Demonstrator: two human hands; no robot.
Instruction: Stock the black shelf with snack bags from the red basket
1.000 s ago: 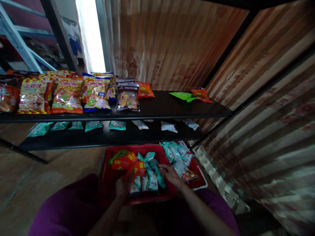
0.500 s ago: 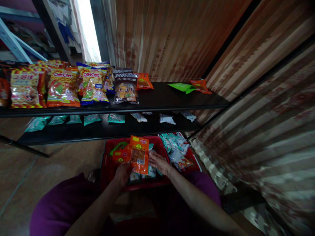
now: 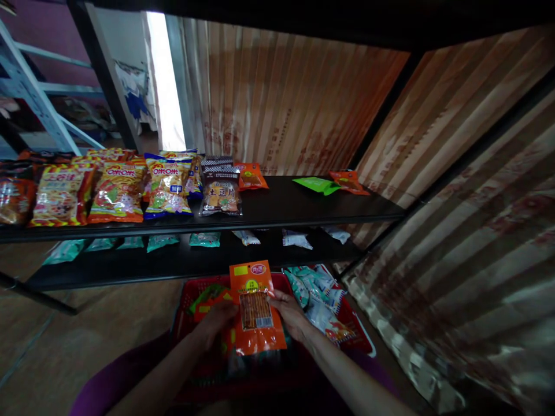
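Observation:
An orange snack packet with a clear window stands nearly upright above a red basket. My right hand grips its right edge, thumb across the front. At the packet's left edge is my left hand, its fingers bent and partly hidden in shadow; whether it grips this packet or another behind it is unclear. Inside the basket, more orange packets and a green packet lie behind my left hand.
A second red basket at the right holds teal and white packets. Ahead, a black upper shelf carries several snack bags and a green packet. Small packets lie on the lower shelf. A curtain hangs at the right.
The view has tilted up, so the shelves sit lower. The orange packet has come closer and appears larger. My right hand's fingers have closed on its edge.

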